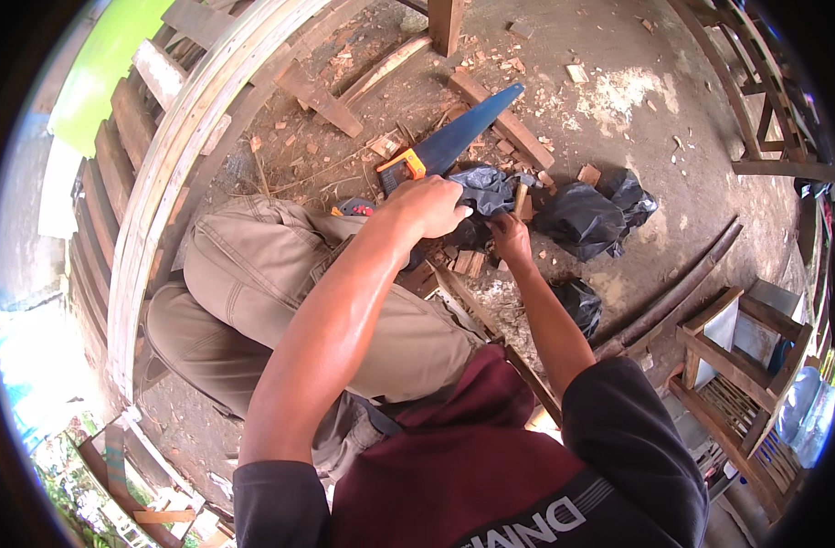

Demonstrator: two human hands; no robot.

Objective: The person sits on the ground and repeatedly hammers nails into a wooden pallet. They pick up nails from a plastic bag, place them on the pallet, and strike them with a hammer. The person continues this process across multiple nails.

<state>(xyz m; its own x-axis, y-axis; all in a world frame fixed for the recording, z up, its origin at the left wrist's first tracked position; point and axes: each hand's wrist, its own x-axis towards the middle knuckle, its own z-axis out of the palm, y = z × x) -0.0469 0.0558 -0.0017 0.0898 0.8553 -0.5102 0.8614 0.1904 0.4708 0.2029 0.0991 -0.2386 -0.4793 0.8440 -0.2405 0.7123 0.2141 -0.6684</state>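
Note:
My left hand [427,206] is closed, with its fingers curled at the edge of a black plastic bag [487,188]. Just to its right, my right hand [511,236] pinches the same bag on its near side. What lies inside the bag is hidden. A handsaw with a blue blade [465,133] and an orange and black handle [403,170] lies just beyond my left hand. Beside the bag, beyond my right hand, is what looks like a hammer with a wooden handle [523,199]. A red and grey object [354,207] sits left of my left wrist, partly hidden.
A second black plastic bag [584,219] lies to the right, and another [577,305] is beside my right forearm. Wood chips and a wooden block [504,121] lie on the dirt floor. Long boards [175,173] stand at left; a wooden frame [742,352] stands at right.

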